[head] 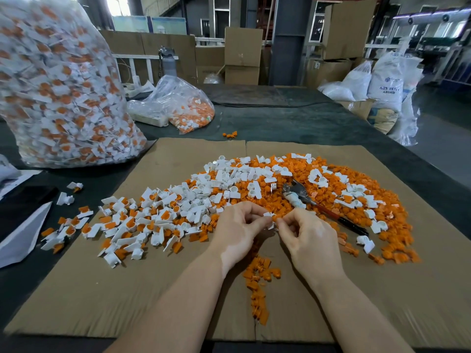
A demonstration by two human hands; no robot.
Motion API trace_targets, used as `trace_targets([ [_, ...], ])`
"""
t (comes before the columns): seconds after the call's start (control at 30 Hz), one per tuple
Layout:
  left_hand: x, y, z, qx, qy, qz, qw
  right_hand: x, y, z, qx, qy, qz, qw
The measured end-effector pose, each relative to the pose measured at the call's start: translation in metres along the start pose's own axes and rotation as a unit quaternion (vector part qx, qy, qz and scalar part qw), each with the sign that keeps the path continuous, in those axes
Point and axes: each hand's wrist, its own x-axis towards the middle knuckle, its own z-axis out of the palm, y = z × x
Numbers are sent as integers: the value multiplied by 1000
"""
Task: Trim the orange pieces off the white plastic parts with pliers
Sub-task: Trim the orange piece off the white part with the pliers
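Over the cardboard sheet (76,289), my left hand (238,231) and my right hand (304,235) meet fingertip to fingertip. Between them they pinch one small white plastic part (269,218) with an orange piece on it. The pliers (313,202), with red and black handles, lie untouched on the pile just beyond my right hand. A wide heap of white parts with orange pieces (158,215) spreads to the left. Loose orange pieces (356,200) cover the right side, and a short trail of them (258,284) runs between my forearms.
A tall clear bag (61,93) packed with white-and-orange parts stands at the left. A smaller clear bag (183,105) lies behind the cardboard. White paper (23,235) rests at the left edge. Cardboard boxes (243,54) and white sacks (387,80) stand beyond the table.
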Motion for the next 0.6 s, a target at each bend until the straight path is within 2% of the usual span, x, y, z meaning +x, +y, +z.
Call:
trace_targets([
  [0.33,-2,0,2,68,-14,16,997,-1,0,2,-17,-11,-50,999],
  [0.5,0,-1,2,52,6,5,999,0,1,1,28,-40,-23,999],
  [0.6,1,-2,0,17,10,-8,1000,0,1,-1,73,-24,1,997],
])
